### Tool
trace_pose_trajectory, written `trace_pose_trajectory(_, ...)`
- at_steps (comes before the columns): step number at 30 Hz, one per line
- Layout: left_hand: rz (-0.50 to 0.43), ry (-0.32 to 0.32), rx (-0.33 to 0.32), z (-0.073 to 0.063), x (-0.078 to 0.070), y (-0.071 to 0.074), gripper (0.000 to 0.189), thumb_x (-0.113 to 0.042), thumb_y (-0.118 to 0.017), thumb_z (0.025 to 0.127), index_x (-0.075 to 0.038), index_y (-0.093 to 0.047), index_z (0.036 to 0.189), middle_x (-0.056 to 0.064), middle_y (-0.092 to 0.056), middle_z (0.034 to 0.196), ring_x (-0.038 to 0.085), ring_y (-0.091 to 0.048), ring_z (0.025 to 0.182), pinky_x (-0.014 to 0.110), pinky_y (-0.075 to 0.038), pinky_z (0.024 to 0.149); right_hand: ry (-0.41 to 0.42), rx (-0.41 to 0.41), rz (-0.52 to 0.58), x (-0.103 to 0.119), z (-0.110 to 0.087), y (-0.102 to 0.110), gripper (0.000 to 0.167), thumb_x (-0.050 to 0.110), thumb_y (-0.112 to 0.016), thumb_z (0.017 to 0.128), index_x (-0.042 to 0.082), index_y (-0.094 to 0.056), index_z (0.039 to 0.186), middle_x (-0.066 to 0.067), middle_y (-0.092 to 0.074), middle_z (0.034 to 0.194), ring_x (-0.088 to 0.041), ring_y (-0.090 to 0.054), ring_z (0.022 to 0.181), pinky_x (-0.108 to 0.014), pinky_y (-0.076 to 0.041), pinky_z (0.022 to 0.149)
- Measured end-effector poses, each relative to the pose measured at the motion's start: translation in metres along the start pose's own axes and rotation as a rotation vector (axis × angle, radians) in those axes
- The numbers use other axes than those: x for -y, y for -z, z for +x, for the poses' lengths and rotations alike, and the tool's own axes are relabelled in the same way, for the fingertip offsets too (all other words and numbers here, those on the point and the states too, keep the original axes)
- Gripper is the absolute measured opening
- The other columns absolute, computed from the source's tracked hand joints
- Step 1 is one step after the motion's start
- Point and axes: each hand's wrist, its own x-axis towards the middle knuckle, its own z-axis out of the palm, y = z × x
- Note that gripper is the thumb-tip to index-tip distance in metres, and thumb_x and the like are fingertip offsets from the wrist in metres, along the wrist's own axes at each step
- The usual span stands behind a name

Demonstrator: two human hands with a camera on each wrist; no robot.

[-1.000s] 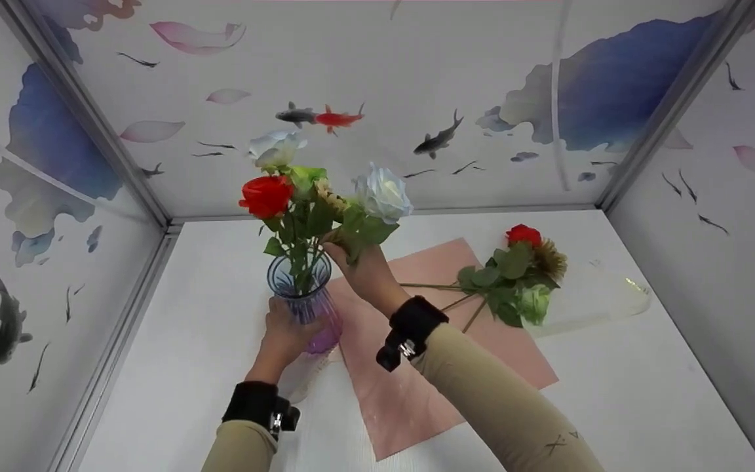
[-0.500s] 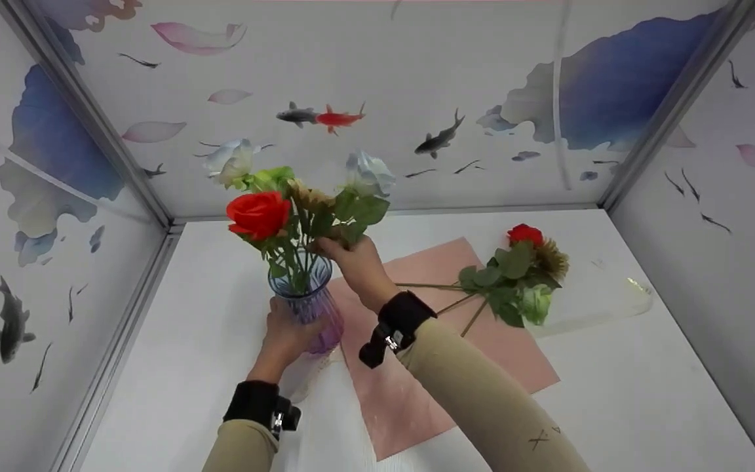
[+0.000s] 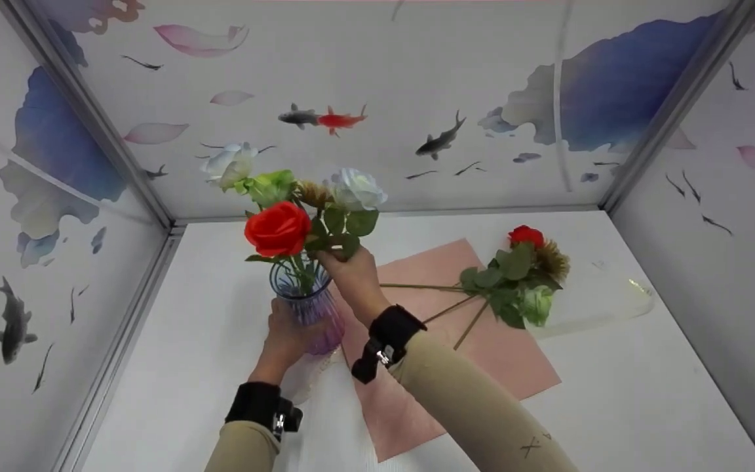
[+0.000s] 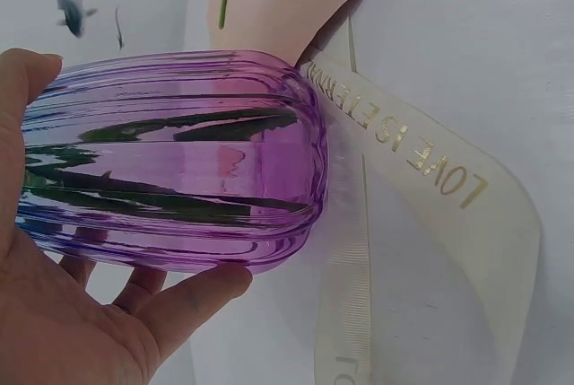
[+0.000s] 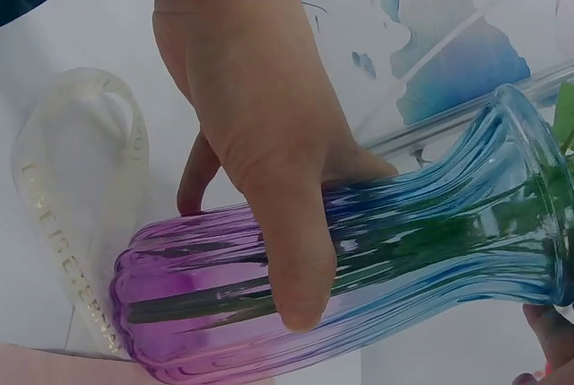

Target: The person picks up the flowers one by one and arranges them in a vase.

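My left hand [image 3: 289,334] grips the ribbed glass vase [image 4: 179,161], blue at the flared mouth and purple at the base. Its thumb lies across the near side in the right wrist view. Stems show through the glass. At the vase's mouth, my right hand [image 3: 354,275] pinches among the stems just below the leaves of a pale white rose [image 3: 358,190]; leaves partly hide its fingertips. A red rose [image 3: 278,228] leans toward me, with a green flower [image 3: 271,187], a brown flower [image 3: 314,193] and another white rose [image 3: 230,164] behind it.
Pink wrapping paper [image 3: 410,419] lies right of the vase. Across its far right corner rest several loose stems, with a red rose [image 3: 525,236], a brown flower [image 3: 551,261] and a green flower [image 3: 536,305]. A lettered ribbon [image 4: 421,152] curls beside the vase base. Patterned walls enclose the table.
My right hand has moved left and slightly down toward the vase, the pale rose shifting left with it. The red rose has swung nearer me; the other white rose has spread left. My left hand stays put.
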Motion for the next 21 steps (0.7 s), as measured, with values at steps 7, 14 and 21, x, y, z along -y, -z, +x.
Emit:
trace_pose_trajectory(7, 0.013, -0.020, 0.000, 0.003, 0.000, 0.000, 0.105, -0.034, -0.078, 0.086, 0.002, -0.008, 0.156, 0.029, -0.024, 0.153, 0.049, -0.029, 0.143, 0.066, -0.031, 0.115, -0.026, -0.008, 0.056, -0.006, -0.004, 0.008, 0.051, 0.030, -0.074, 0.091, 0.004, -0.062, 0.133, -0.008, -0.069, 0.128, -0.022, -0.063, 0.122, -0.041, -0.051, 0.104)
trace_pose_trajectory(14, -0.062, -0.022, -0.009, 0.003, 0.001, -0.002, 0.106, -0.035, -0.081, 0.083, -0.005, -0.011, 0.157, 0.025, -0.025, 0.157, 0.044, -0.031, 0.144, 0.065, -0.030, 0.116, -0.084, 0.129, 0.039, -0.015, -0.002, 0.017, 0.064, 0.041, -0.073, 0.094, 0.010, -0.053, 0.146, -0.006, -0.060, 0.143, -0.022, -0.056, 0.134, -0.045, -0.044, 0.113)
trace_pose_trajectory(21, -0.101, -0.226, -0.065, 0.005, 0.003, -0.004, 0.096, -0.012, -0.085, 0.080, -0.007, -0.022, 0.152, 0.019, -0.043, 0.152, 0.037, -0.043, 0.142, 0.058, -0.034, 0.117, -0.100, 0.298, 0.120, -0.031, 0.001, 0.038, 0.060, 0.042, -0.076, 0.091, 0.015, -0.058, 0.142, -0.003, -0.062, 0.139, -0.019, -0.055, 0.133, -0.049, -0.039, 0.116)
